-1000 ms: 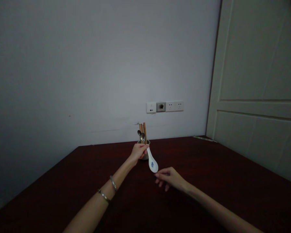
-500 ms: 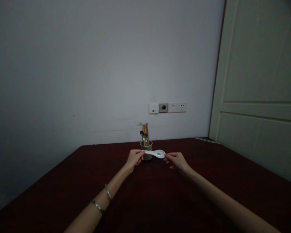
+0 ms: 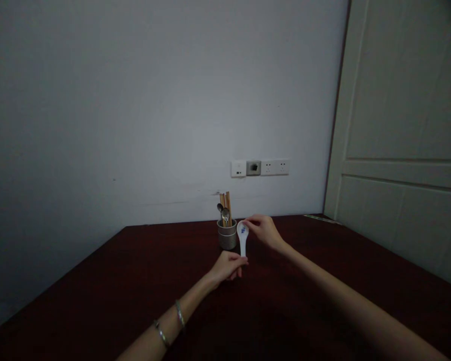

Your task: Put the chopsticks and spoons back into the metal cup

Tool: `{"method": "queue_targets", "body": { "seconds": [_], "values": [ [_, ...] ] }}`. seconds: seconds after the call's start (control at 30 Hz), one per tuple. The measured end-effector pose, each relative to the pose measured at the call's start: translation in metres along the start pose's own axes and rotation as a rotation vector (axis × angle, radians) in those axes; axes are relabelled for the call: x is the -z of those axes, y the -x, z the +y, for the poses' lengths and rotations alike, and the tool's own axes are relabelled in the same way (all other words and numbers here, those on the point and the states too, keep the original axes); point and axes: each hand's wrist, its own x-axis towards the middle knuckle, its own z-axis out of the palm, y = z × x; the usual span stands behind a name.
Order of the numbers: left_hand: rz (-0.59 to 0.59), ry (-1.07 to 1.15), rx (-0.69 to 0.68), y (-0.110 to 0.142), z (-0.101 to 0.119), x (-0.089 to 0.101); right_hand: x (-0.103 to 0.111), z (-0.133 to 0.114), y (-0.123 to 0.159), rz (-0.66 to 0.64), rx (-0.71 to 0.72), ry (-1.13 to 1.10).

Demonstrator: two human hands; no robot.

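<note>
A white soup spoon with a blue motif in its bowl is held nearly upright, bowl on top. My left hand pinches the end of its handle from below. At the bowl's upper right edge, my right hand grips the rim between thumb and fingers. Just left of the spoon and behind it stands a grey utensil holder. Wooden chopsticks and metal spoons stick up out of it.
Everything stands over a dark red table pushed against a pale wall. Wall sockets sit above the table's back edge. A pale panelled door rises at the right, with a thin strip lying near the back right corner.
The spoon has turned from lying sideways to nearly upright. My left hand has moved down and right, my right hand slightly up. The holder now shows fully.
</note>
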Motion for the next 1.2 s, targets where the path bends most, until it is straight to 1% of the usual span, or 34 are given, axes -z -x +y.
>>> {"method": "queue_targets", "body": {
  "seconds": [0.1, 0.17, 0.27, 0.37, 0.5, 0.6, 0.7, 0.9, 1.0, 1.2],
  "values": [
    [0.004, 0.009, -0.02, -0.004, -0.006, 0.007, 0.002, 0.004, -0.009, 0.01, 0.05, 0.042],
    [0.041, 0.016, -0.026, -0.007, -0.012, 0.014, 0.005, 0.007, -0.021, 0.041, 0.056, 0.064],
    [0.102, 0.029, -0.007, -0.01, -0.021, 0.024, 0.01, 0.01, -0.047, 0.124, 0.068, 0.096],
    [0.145, 0.049, 0.014, -0.011, -0.027, 0.027, 0.01, 0.012, -0.076, 0.195, 0.101, 0.131],
    [0.169, 0.019, -0.002, -0.011, -0.028, 0.023, -0.001, 0.019, -0.108, 0.253, 0.121, 0.157],
    [0.163, -0.008, -0.009, -0.01, -0.028, 0.022, -0.014, 0.026, -0.119, 0.256, 0.13, 0.188],
    [0.166, -0.02, -0.027, -0.009, -0.03, 0.022, -0.028, 0.033, -0.117, 0.212, 0.137, 0.222],
    [0.164, -0.071, -0.067, -0.01, -0.035, 0.022, -0.049, 0.046, -0.096, 0.083, 0.146, 0.238],
    [0.165, -0.105, -0.058, -0.011, -0.037, 0.022, -0.054, 0.052, -0.086, 0.038, 0.148, 0.235],
    [0.159, -0.156, -0.041, -0.011, -0.036, 0.022, -0.06, 0.061, -0.07, -0.015, 0.099, 0.2]
  ]
}}
